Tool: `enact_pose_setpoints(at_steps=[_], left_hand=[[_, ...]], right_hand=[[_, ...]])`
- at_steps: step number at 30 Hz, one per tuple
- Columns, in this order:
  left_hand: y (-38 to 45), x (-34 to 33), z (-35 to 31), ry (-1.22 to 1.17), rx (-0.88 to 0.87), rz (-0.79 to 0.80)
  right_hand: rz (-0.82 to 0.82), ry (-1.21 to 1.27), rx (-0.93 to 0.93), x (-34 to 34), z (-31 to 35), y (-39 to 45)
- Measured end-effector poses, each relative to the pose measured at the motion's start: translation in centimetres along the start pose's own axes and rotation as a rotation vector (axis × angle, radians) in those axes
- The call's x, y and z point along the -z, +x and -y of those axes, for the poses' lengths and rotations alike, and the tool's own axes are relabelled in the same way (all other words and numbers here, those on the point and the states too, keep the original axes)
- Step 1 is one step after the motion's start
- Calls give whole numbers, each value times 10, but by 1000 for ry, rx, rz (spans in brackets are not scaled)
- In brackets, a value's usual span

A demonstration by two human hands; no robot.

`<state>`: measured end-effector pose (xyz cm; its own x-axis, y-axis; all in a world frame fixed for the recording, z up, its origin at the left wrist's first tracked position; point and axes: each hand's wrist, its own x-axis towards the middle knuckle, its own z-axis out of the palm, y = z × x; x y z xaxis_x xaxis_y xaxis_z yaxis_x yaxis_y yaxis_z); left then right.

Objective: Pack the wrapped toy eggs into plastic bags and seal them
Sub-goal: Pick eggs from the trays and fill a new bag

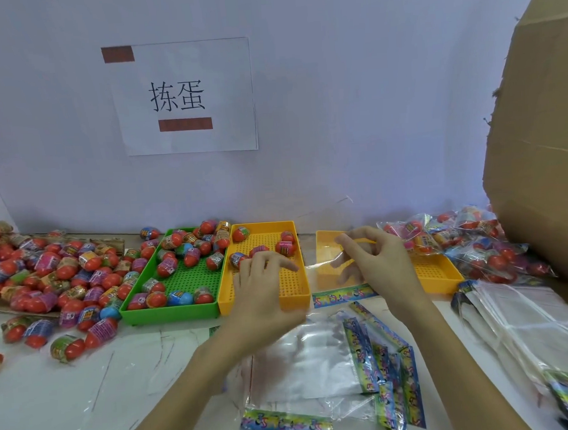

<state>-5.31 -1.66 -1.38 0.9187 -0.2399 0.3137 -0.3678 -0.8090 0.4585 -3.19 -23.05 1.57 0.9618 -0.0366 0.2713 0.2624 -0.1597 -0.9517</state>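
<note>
Best done by gripping one egg [239,259] firmly before lifting from the middle yellow tray [292,292], keeping the clear bag [326,272] mouth spread wide beside it. Left hand [263,282] reaching palm-down over the tray, fingers loosely extended, holding nothing visible. Right hand [375,259] raised, pinching the bag's top edge.

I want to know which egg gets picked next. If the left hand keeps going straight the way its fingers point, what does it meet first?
Probably the wrapped eggs at the fingertips of the left hand, inside the middle yellow tray. Depth is unclear, so contact cannot be confirmed.
</note>
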Motion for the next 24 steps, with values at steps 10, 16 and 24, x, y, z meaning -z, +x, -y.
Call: enact_pose_setpoints(at_steps=[10,16,24], left_hand=[[7,16,7,-1065,325,-249],[9,41,25,-801,210,-519],[7,38,18,-768,130,-263]], right_hand=[[406,-14,-55,-26,-1,-10],[247,-543,125,-17,-8,-5],[2,-120,234,-30,6,-9]])
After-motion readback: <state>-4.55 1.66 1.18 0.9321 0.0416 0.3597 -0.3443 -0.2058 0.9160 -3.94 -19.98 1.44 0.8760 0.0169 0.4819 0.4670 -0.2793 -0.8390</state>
